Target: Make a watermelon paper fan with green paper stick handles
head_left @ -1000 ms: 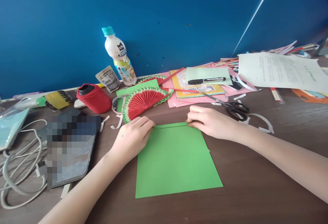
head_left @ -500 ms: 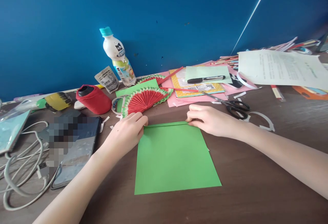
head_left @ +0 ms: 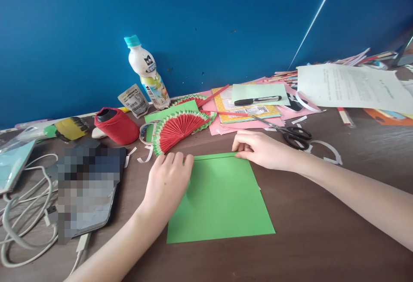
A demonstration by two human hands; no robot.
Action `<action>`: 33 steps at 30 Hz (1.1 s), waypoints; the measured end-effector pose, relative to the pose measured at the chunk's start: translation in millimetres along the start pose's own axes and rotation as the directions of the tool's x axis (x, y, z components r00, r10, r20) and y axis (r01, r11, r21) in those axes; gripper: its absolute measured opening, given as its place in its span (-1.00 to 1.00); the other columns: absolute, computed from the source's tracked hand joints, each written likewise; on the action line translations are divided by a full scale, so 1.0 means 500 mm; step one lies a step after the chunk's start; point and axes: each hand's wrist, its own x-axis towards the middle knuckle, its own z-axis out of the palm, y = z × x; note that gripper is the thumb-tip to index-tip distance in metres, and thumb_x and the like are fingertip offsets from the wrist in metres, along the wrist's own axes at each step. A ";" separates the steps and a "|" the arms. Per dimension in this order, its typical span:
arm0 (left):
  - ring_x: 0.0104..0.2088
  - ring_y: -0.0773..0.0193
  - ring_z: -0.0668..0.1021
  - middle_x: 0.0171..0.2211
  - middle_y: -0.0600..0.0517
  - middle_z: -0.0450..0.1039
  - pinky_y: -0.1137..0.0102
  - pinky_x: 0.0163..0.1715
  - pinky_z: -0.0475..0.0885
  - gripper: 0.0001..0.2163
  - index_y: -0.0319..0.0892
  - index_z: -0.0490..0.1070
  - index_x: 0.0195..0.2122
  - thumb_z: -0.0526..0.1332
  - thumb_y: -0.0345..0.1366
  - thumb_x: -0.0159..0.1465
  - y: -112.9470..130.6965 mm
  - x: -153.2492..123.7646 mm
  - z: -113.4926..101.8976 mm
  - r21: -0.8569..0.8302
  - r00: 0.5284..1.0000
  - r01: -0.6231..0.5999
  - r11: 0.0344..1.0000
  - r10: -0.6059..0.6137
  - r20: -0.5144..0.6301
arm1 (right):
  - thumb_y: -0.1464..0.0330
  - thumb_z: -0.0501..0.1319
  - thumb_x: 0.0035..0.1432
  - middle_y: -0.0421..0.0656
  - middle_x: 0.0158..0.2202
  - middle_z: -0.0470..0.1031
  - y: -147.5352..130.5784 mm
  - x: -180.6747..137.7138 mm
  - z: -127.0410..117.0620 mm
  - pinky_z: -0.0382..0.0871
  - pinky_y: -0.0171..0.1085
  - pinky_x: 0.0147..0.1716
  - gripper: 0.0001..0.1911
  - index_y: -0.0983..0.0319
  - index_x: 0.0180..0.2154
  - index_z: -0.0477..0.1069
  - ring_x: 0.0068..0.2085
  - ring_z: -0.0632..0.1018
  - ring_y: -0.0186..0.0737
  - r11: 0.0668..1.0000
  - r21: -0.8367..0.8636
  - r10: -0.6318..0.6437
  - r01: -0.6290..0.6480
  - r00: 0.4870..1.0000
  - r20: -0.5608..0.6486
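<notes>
A sheet of green paper (head_left: 219, 200) lies flat on the brown table, with a narrow folded strip running along its far edge. My left hand (head_left: 169, 176) is closed at the far left corner, its fingers curled over the fold and partly hidden behind the knuckles. At the opposite far corner my right hand (head_left: 253, 145) pinches the folded edge between thumb and fingers. Just beyond my left hand rests a pleated red and green paper fan (head_left: 182, 130). Black-handled scissors (head_left: 295, 135) lie beyond my right wrist.
Left of my arm are a phone (head_left: 97, 191), white cables (head_left: 29, 243) and a red-wrapped item (head_left: 119, 127). A bottle (head_left: 150, 75) stands against the blue wall. A marker (head_left: 258, 100) rests on stacked papers; white paper scraps (head_left: 332, 150) lie at right.
My left hand has shifted right and inward over the paper's corner, its knuckles now turned more upward. My right hand stays at its corner. The whole view has moved slightly.
</notes>
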 end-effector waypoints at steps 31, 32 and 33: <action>-0.36 0.29 0.39 -0.39 0.02 0.35 0.40 -0.35 0.30 -0.82 -0.19 0.34 -0.40 -0.01 -0.54 0.17 -0.048 0.028 0.039 -0.539 0.992 -0.125 0.833 0.122 -0.043 | 0.51 0.09 0.11 -0.16 -0.42 0.32 0.025 0.007 -0.003 0.27 -0.30 -0.42 -0.82 0.26 -0.42 0.45 -0.38 0.37 -0.30 0.958 -0.163 -0.251 0.235 0.964 -0.090; -0.38 0.28 0.38 -0.40 0.02 0.35 0.39 -0.36 0.29 -0.81 -0.19 0.33 -0.41 -0.01 -0.56 0.16 -0.045 0.028 0.037 -0.467 0.988 -0.154 0.871 0.141 -0.061 | 0.51 0.09 0.12 -0.16 -0.44 0.31 0.027 0.007 -0.001 0.26 -0.30 -0.43 -0.82 0.26 -0.42 0.46 -0.39 0.36 -0.30 0.943 -0.195 -0.294 0.271 0.950 -0.103; -0.40 0.27 0.37 -0.42 0.02 0.35 0.38 -0.38 0.28 -0.80 -0.20 0.33 -0.43 0.00 -0.58 0.14 -0.042 0.027 0.035 -0.399 0.985 -0.172 0.901 0.156 -0.072 | 0.51 0.08 0.12 -0.16 -0.46 0.30 0.028 0.008 0.000 0.24 -0.31 -0.44 -0.81 0.27 -0.42 0.46 -0.40 0.34 -0.30 0.922 -0.230 -0.343 0.311 0.933 -0.113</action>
